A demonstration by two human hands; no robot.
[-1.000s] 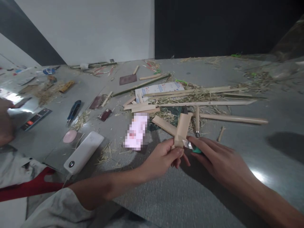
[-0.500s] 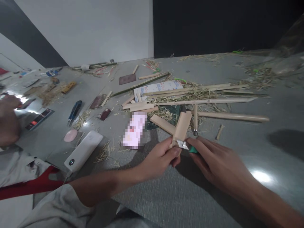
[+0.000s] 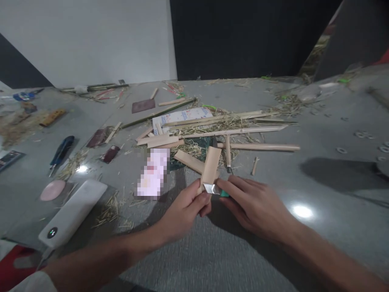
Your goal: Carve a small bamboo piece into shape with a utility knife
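Note:
My left hand [image 3: 190, 207] is closed around the near end of a flat bamboo strip [image 3: 211, 164], which points away from me. In my right hand [image 3: 253, 202] is a utility knife [image 3: 224, 193] with a green body, mostly hidden by the fingers. Its metal blade lies against the strip just beyond my left thumb. Beneath and beside the strip is another flat bamboo piece [image 3: 190, 161], slanting to the left. A short wooden-handled tool [image 3: 228, 152] with a metal tip lies just beyond my right hand.
Long bamboo sticks [image 3: 261, 147] and shavings lie beyond my hands. To the left are a blurred pink rectangle [image 3: 153, 172], a white power bank [image 3: 74, 211], a pink oval object [image 3: 52, 190] and a blue cutter [image 3: 62, 152]. Small rings [image 3: 341, 150] lie at right.
The view has turned to the right, so everything sits further left and the co-worker's hand has left the frame. Both hands keep nearly the same hold, blade still at the strip.

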